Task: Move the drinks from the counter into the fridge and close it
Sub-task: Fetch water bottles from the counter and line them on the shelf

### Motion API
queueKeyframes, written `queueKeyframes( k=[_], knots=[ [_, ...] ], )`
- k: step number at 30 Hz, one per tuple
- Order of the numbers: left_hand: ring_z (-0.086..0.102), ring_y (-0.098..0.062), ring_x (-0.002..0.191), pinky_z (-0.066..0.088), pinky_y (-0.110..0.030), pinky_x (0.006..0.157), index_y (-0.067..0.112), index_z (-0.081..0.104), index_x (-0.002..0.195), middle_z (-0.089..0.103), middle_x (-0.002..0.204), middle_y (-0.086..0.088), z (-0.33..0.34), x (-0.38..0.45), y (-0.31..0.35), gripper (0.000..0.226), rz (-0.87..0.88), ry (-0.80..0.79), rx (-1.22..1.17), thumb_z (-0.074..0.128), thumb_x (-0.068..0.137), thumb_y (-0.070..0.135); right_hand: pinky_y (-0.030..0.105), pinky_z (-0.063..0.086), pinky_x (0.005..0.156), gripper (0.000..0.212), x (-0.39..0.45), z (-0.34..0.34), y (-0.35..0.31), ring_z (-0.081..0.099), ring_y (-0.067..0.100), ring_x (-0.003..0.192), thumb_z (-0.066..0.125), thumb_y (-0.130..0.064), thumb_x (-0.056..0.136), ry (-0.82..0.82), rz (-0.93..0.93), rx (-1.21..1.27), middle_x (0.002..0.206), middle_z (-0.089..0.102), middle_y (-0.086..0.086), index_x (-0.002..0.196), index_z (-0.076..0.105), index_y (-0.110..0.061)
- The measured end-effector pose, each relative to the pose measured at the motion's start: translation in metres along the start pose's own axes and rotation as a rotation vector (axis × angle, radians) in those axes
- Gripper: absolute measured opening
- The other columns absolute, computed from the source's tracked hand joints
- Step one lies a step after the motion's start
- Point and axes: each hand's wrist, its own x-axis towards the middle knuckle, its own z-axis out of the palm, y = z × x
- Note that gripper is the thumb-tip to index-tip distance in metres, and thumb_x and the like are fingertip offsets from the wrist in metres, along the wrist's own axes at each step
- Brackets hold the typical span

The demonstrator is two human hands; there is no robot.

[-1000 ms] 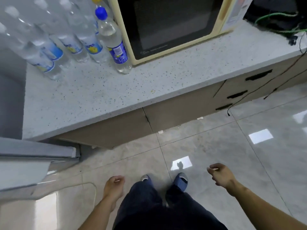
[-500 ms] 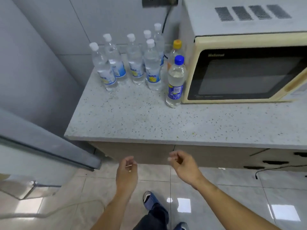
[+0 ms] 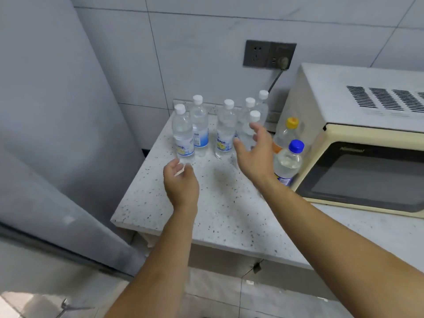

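Several clear water bottles with white caps (image 3: 226, 127) stand at the back of the speckled counter (image 3: 220, 203). A blue-capped bottle (image 3: 288, 162) and a yellow-capped bottle (image 3: 286, 131) stand beside the microwave. My left hand (image 3: 181, 180) hovers over the counter just in front of the leftmost bottle (image 3: 182, 134), fingers loosely curled, holding nothing. Over the counter, my right hand (image 3: 254, 152) is spread open, thumb apart, in front of the bottles in the middle and touching none that I can see. The grey fridge (image 3: 57, 134) fills the left side.
A cream microwave (image 3: 358, 143) occupies the counter's right side. A dark wall socket (image 3: 269, 53) with a plugged cable sits above the bottles. The fridge door (image 3: 46, 249) juts out at the lower left, beside the counter's corner. Tiled floor lies below.
Both hands have risen from below the counter edge to above the counter, close to the bottles. The view has tilted upward and moved closer to the counter.
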Motion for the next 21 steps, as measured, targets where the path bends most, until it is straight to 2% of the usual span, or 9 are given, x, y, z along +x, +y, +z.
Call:
queueKeyframes(
  k=[3,5,9,12,15,17,21],
  knots=[
    [0.062,0.0,0.096,0.042,-0.014,0.065,0.039,0.053,0.119,0.059,0.118,0.016,0.022,0.017,0.019,0.032,-0.004,0.016,-0.029,0.063,0.092,0.027,0.021,0.025,0.11,0.066,0.032,0.006,-0.009,0.037,0.018,0.137,0.069,-0.026,0.089,0.125,0.016,0.019,0.144,0.04,0.003,0.145,0.038,-0.012],
    [0.061,-0.006,0.102,0.04,-0.013,0.069,0.033,0.051,0.13,0.056,0.128,0.012,0.035,0.03,0.027,0.041,0.004,0.032,-0.016,0.065,0.091,0.028,0.021,0.022,0.11,0.071,0.048,0.007,-0.011,0.034,0.02,0.14,0.069,-0.028,0.09,0.117,0.06,-0.001,0.151,0.035,0.006,0.149,0.032,-0.01],
    [0.053,-0.005,0.091,0.035,-0.012,0.066,0.029,0.045,0.14,0.047,0.138,0.005,0.058,0.061,0.041,0.055,0.025,0.055,0.072,0.066,0.09,0.032,0.037,0.033,0.116,0.068,0.075,0.006,-0.001,0.04,0.024,0.138,0.066,-0.032,0.092,-0.03,0.149,-0.047,0.149,0.041,0.006,0.149,0.032,-0.014],
    [0.053,-0.015,0.11,0.038,-0.021,0.081,0.027,0.038,0.146,0.041,0.146,0.001,0.072,0.088,0.056,0.065,0.02,0.095,0.137,0.068,0.089,0.034,0.044,0.042,0.109,0.053,0.085,0.01,0.006,0.048,0.025,0.128,0.062,-0.029,0.095,-0.086,0.179,-0.045,0.139,0.049,0.005,0.141,0.037,-0.022],
    [0.049,-0.022,0.126,0.034,-0.026,0.085,0.026,0.035,0.148,0.037,0.149,-0.002,0.086,0.111,0.066,0.07,0.042,0.088,0.259,0.07,0.088,0.035,0.044,0.047,0.099,0.038,0.09,0.013,0.011,0.054,0.025,0.114,0.061,-0.025,0.095,-0.04,0.165,-0.046,0.127,0.052,0.005,0.128,0.041,-0.023],
    [0.048,-0.026,0.127,0.036,-0.03,0.086,0.026,0.036,0.146,0.038,0.146,-0.004,0.093,0.122,0.068,0.067,0.045,0.048,0.356,0.068,0.088,0.036,0.041,0.047,0.097,0.041,0.094,0.014,0.013,0.054,0.023,0.113,0.063,-0.026,0.094,-0.038,0.174,-0.047,0.128,0.052,0.006,0.13,0.043,-0.021],
    [0.053,-0.029,0.119,0.045,-0.038,0.092,0.023,0.048,0.131,0.05,0.135,-0.006,0.095,0.135,0.065,0.045,0.057,0.014,0.438,0.064,0.091,0.036,0.038,0.048,0.089,0.027,0.093,0.014,0.018,0.057,0.027,0.108,0.06,-0.026,0.096,-0.102,0.182,-0.068,0.122,0.057,0.009,0.119,0.053,-0.014]
  ],
)
